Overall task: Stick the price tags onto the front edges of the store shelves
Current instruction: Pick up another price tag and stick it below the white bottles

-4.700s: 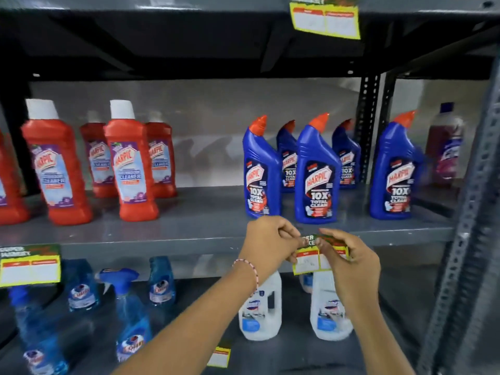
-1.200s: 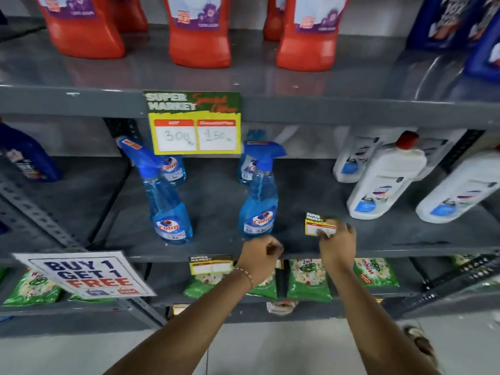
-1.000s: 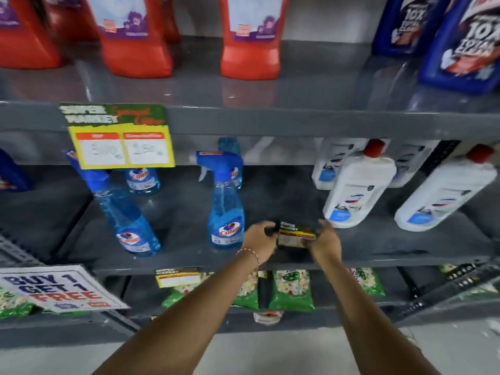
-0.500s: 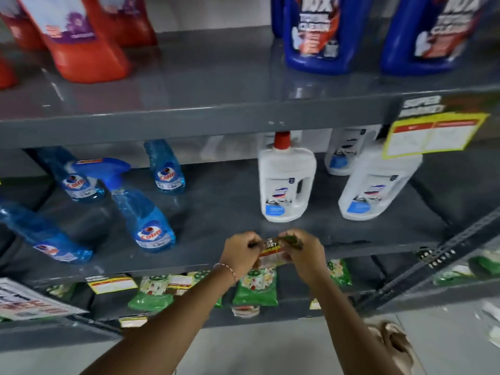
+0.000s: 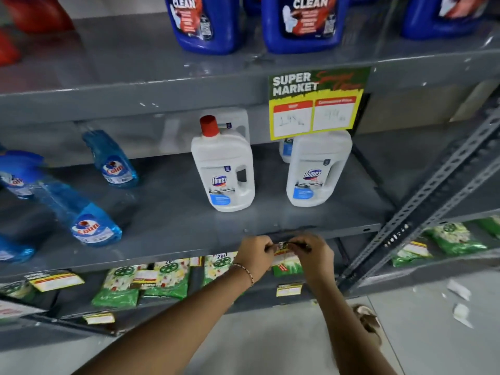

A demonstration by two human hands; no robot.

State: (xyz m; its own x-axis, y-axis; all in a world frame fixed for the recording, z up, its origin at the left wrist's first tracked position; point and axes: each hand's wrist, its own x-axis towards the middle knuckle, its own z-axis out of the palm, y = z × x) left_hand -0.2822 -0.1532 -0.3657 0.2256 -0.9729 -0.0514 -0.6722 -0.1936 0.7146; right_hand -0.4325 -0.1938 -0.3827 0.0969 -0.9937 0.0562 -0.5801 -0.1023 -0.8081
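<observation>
A small price tag [image 5: 284,246], seen nearly edge-on, is pinched between my left hand [image 5: 254,257] and my right hand [image 5: 315,254]. Both hands hold it against the front edge of the grey middle shelf [image 5: 167,253], just below two white Domex bottles [image 5: 223,169]. Fingers cover most of the tag. A larger yellow and green "Super Market" price tag [image 5: 316,102] hangs stuck on the front edge of the shelf above.
Blue Colin spray bottles [image 5: 92,223] lie on the left of the middle shelf. Blue cleaner bottles [image 5: 300,20] stand on the upper shelf. Green packets [image 5: 167,277] and small tags fill the bottom shelf. A slotted grey upright [image 5: 422,201] slants at the right. Paper scraps [image 5: 460,290] lie on the floor.
The view has swung right along the shelves. Both hands, with the small tag between them, have moved right to the shelf edge under the white bottles.
</observation>
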